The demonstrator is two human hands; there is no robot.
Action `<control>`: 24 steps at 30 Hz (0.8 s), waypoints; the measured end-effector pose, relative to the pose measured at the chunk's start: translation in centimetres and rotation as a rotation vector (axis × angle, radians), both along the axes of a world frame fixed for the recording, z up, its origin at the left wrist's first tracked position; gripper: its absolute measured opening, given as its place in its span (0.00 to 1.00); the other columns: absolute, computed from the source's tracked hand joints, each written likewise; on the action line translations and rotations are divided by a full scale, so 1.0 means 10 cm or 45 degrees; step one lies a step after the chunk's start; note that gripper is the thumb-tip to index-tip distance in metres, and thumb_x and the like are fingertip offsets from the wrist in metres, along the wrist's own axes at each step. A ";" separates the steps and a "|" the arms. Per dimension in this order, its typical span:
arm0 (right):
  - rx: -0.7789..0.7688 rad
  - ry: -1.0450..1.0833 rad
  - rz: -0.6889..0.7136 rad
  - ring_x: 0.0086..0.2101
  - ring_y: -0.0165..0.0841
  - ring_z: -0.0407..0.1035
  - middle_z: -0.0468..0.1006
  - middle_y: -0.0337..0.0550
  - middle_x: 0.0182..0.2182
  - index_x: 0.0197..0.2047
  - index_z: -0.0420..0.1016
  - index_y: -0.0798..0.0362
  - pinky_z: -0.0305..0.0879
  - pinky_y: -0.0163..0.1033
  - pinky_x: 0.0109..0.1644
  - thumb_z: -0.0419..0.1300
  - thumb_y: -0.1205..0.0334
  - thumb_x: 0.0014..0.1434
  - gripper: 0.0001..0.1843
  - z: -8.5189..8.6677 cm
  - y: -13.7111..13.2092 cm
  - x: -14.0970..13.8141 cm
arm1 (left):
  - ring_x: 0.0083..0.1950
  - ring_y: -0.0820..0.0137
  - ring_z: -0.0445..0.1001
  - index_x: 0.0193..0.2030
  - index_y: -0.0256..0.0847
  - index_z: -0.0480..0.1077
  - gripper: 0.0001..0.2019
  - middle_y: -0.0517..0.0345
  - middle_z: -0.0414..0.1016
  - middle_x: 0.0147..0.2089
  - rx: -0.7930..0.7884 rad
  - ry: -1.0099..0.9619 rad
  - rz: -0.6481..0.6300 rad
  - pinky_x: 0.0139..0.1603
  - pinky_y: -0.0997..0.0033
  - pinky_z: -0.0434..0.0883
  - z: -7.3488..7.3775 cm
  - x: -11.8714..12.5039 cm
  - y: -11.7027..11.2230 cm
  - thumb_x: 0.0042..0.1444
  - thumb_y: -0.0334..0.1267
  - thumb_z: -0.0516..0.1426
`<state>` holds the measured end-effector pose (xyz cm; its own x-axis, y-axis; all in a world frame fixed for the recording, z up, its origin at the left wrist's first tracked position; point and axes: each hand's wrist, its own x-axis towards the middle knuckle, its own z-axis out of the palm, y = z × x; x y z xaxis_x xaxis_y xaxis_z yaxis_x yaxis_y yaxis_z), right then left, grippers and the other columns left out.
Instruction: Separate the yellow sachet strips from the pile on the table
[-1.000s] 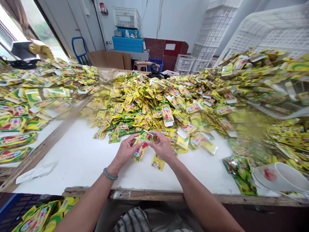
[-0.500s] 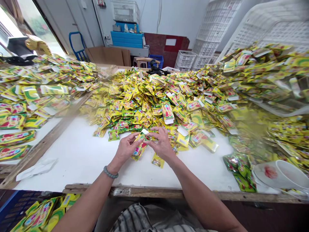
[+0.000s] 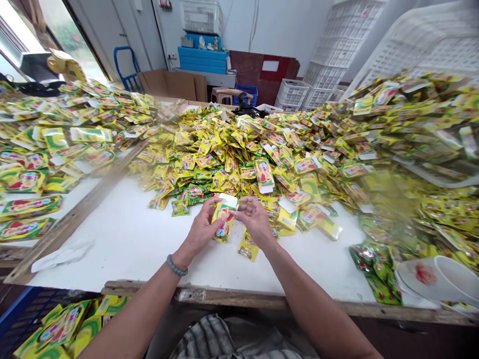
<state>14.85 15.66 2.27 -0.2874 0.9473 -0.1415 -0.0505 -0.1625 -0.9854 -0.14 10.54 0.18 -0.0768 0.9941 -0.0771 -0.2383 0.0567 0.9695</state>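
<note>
A small yellow-and-green carton with red print is held over the white tabletop in front of me. Its white end flap stands up at the far end. My left hand is closed around the carton's left side, thumb on the front face. At the upper right edge, my right hand has thumb and fingers pinched near the carton's opening. Whether those fingers also hold something small is hidden. Just below the right hand lies a yellow sachet. Beyond both hands spreads a heap of yellow and green sachets.
Flat cartons lie left of a wooden strip. A tipped white basket with more packets is at right, near a white cup and green sachets. A blue crate holds cartons below the table's left edge.
The carton has turned more upright, and its white flap now shows wider. Both hands stay on it. The whole view has shifted slightly.
</note>
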 end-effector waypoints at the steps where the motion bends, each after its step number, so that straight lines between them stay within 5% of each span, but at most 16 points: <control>1: -0.013 0.026 -0.004 0.32 0.30 0.71 0.77 0.36 0.31 0.39 0.71 0.50 0.69 0.37 0.40 0.74 0.55 0.41 0.23 -0.01 -0.01 -0.01 | 0.34 0.71 0.73 0.55 0.43 0.61 0.25 0.58 0.75 0.39 -0.001 0.002 -0.007 0.34 0.74 0.69 -0.01 0.00 0.00 0.53 0.46 0.63; 4: -0.028 0.049 0.123 0.34 0.32 0.72 0.78 0.39 0.33 0.37 0.75 0.51 0.69 0.40 0.44 0.70 0.52 0.47 0.17 -0.04 -0.06 -0.01 | 0.31 0.73 0.71 0.51 0.42 0.62 0.23 0.60 0.74 0.36 -0.024 -0.077 -0.008 0.32 0.75 0.68 -0.02 -0.01 -0.01 0.53 0.46 0.64; 8: -0.014 -0.001 0.170 0.30 0.30 0.70 0.76 0.37 0.28 0.31 0.74 0.51 0.68 0.37 0.38 0.68 0.51 0.50 0.14 -0.08 -0.09 0.01 | 0.29 0.74 0.71 0.49 0.43 0.61 0.23 0.62 0.74 0.34 -0.077 -0.117 -0.078 0.31 0.76 0.68 0.00 -0.02 -0.02 0.52 0.47 0.64; 12: 0.012 -0.038 0.139 0.31 0.31 0.71 0.78 0.38 0.31 0.41 0.73 0.50 0.68 0.36 0.36 0.67 0.53 0.50 0.17 -0.06 -0.04 0.06 | 0.33 0.73 0.74 0.50 0.43 0.61 0.23 0.59 0.76 0.37 -0.088 -0.061 -0.234 0.33 0.76 0.69 0.03 -0.01 -0.03 0.52 0.46 0.64; 19: 0.574 -0.492 0.069 0.37 0.37 0.74 0.83 0.43 0.36 0.37 0.82 0.49 0.68 0.42 0.45 0.60 0.55 0.58 0.10 0.04 -0.06 0.08 | 0.29 0.70 0.76 0.48 0.43 0.59 0.30 0.62 0.77 0.32 -0.178 -0.215 -0.030 0.30 0.73 0.71 0.01 -0.04 -0.01 0.43 0.44 0.70; 24: 0.249 -0.312 0.228 0.35 0.37 0.74 0.82 0.42 0.31 0.34 0.83 0.51 0.68 0.40 0.42 0.60 0.51 0.58 0.15 0.07 -0.09 0.07 | 0.20 0.78 0.66 0.44 0.40 0.63 0.25 0.69 0.69 0.22 -0.152 -0.154 0.107 0.22 0.80 0.63 -0.01 -0.05 0.00 0.44 0.45 0.69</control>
